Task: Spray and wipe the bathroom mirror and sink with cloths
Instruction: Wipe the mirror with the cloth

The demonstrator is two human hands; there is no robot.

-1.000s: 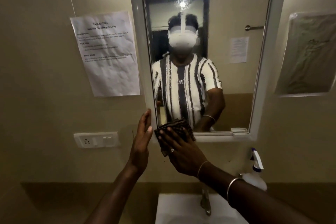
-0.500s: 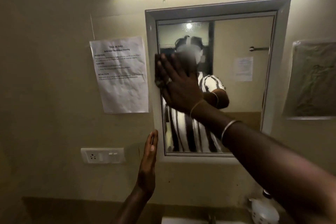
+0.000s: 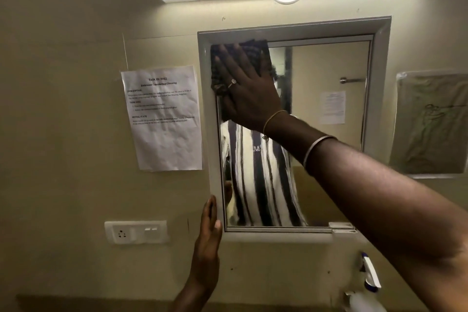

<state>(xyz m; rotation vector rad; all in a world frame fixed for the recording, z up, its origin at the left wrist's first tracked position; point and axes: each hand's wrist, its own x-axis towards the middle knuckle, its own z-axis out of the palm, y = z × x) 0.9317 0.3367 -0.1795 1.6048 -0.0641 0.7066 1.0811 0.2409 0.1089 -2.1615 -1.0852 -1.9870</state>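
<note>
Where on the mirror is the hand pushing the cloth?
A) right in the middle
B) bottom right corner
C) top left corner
C: the right hand presses the dark cloth flat on the mirror at its top left corner.

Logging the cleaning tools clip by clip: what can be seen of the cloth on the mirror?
The cloth is dark, brownish, with a ribbed, woven-looking surface, and seems bunched or folded. It lies against the glass in the top left corner of the mirror, its upper edge at the frame. The right hand presses it flat with straight, spread fingers and covers most of it; cloth shows above the fingertips and along the hand's left side. Nothing else touches it.
</note>
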